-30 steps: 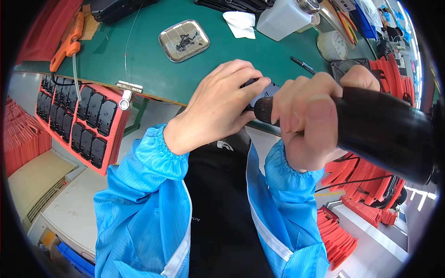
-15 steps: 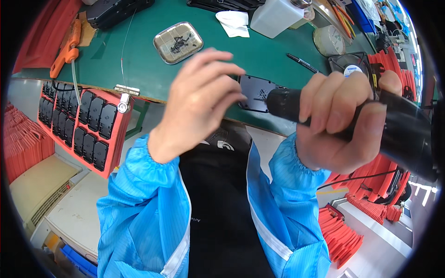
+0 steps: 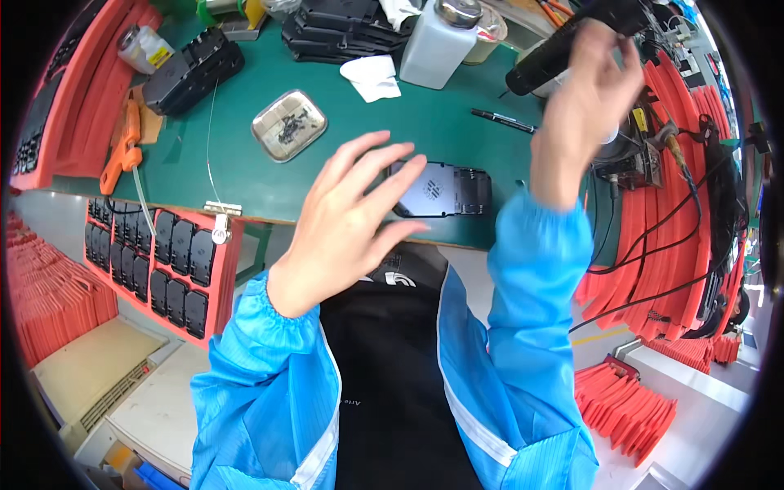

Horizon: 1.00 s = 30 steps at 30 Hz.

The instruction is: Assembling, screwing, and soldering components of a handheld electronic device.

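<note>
a flat black plastic part (image 3: 445,189) lies on the green table mat (image 3: 359,163), close to its near edge, right in front of the person. the left hand (image 3: 355,216) is raised over it with the fingers spread wide and empty, its fingertips (image 3: 408,173) overlapping the part's left end in this view; whether they touch it cannot be told. the right hand (image 3: 584,102) is lifted higher and farther to the right, fingers loosely open, just beside the black barrel of an electric screwdriver (image 3: 563,42) without gripping it. a black pen (image 3: 505,121) lies on the mat between the part and the screwdriver. farther back stand a white dispenser bottle (image 3: 437,45) and a folded white cloth (image 3: 371,77), and to the left a small metal tray (image 3: 288,125) of dark screws. a red rack (image 3: 159,261) with rows of black parts hangs at the table's near left edge.
</note>
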Each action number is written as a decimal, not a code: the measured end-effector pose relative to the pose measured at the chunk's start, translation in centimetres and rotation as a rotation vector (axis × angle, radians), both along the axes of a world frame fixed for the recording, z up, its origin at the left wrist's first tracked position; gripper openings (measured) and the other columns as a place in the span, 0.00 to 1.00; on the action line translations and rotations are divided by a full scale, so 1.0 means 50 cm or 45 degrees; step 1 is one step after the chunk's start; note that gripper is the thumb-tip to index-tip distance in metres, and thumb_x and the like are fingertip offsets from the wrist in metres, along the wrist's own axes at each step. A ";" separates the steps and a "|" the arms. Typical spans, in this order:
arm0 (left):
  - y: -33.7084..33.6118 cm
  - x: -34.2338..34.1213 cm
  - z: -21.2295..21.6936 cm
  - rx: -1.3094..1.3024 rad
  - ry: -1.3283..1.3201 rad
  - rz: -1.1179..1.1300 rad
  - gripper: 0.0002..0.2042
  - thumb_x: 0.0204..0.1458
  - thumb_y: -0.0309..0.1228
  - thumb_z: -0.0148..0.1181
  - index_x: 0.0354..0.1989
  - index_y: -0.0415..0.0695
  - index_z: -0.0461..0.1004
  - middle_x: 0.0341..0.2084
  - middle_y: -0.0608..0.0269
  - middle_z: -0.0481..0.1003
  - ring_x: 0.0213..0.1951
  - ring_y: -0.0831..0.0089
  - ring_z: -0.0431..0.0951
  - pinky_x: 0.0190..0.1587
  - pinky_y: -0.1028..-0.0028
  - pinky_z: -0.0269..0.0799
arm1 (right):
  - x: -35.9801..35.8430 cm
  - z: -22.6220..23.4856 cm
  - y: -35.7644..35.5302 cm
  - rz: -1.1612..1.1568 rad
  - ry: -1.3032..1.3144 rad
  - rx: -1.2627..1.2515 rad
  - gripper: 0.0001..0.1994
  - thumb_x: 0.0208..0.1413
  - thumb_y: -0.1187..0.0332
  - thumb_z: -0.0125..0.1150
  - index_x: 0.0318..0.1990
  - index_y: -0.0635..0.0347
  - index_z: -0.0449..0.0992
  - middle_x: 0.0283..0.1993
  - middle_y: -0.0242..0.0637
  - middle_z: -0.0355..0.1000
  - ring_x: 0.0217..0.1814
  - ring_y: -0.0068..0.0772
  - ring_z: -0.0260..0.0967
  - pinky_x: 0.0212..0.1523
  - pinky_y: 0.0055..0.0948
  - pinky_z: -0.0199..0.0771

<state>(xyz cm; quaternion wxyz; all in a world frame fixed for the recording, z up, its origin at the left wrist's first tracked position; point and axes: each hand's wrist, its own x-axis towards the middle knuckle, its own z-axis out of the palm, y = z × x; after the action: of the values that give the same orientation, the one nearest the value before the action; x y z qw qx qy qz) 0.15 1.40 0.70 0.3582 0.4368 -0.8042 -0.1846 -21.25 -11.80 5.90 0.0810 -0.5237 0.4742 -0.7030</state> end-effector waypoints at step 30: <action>-0.034 -0.021 -0.007 0.122 -0.018 -0.029 0.44 0.33 0.23 0.80 0.67 0.41 0.71 0.49 0.52 0.77 0.55 0.53 0.75 0.57 0.59 0.74 | -0.274 0.076 0.292 1.145 -0.745 0.101 0.22 0.64 0.52 0.66 0.50 0.60 0.68 0.41 0.51 0.77 0.40 0.41 0.72 0.42 0.34 0.73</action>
<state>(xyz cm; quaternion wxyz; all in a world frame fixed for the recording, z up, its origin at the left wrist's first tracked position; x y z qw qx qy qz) -0.90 -0.28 0.37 0.3291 0.4455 -0.8019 -0.2239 -34.93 2.78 9.72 0.5223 -0.4539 0.1870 -0.6972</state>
